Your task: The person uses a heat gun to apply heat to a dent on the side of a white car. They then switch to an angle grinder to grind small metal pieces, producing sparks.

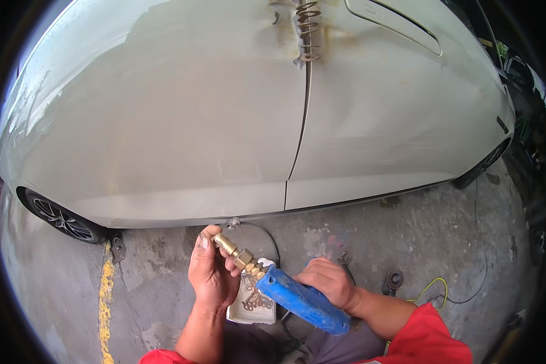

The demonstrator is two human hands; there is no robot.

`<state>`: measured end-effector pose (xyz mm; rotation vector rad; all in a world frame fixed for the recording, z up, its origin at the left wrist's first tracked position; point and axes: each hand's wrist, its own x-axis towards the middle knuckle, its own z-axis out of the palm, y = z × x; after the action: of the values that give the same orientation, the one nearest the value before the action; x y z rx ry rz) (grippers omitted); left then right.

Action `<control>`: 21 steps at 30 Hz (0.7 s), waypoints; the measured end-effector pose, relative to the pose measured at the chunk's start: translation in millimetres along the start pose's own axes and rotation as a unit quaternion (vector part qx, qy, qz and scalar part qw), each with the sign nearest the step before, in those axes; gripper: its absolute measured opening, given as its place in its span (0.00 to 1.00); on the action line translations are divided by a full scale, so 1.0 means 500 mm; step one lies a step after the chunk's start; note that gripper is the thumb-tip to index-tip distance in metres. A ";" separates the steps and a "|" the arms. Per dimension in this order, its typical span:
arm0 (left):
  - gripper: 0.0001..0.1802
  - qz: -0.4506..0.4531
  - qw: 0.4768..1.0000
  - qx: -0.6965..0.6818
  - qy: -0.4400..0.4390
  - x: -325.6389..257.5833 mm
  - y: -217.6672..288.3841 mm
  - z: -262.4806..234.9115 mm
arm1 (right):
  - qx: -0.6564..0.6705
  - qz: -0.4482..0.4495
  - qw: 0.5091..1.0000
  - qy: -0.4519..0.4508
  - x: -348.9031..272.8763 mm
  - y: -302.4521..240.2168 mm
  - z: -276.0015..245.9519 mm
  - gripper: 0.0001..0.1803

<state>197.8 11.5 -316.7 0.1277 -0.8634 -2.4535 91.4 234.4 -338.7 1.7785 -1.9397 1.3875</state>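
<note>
A blue-bodied hand tool [303, 301] with a stepped brass tip [244, 259] lies slantwise across my lap, tip pointing up and left. My right hand [330, 280] is closed round the top of its blue body. At the tip's end, my left hand [215, 267] pinches the brass with thumb and fingers; any small piece between them is too small to make out. Beneath the tool sits a white tray [235, 316], partly hidden, holding several small metal rings [256, 301].
A pale car side [206, 115] fills the view ahead. Coiled metal wire [307, 30] stands along the upper door seam, with brownish marks beside it. A dark cable [267, 233] runs below the sill. On the concrete floor lie a dark round object [394, 279] and a yellow-green cord [441, 280].
</note>
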 end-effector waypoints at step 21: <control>0.22 0.033 0.991 -0.068 -0.114 0.019 0.023 0.007 | -0.003 -0.024 1.000 0.020 -0.007 -0.048 -0.026 0.13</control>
<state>194.3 0.9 -306.2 -0.2309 -0.7761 -2.4865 107.0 249.4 -321.8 1.7673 -1.8673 1.3891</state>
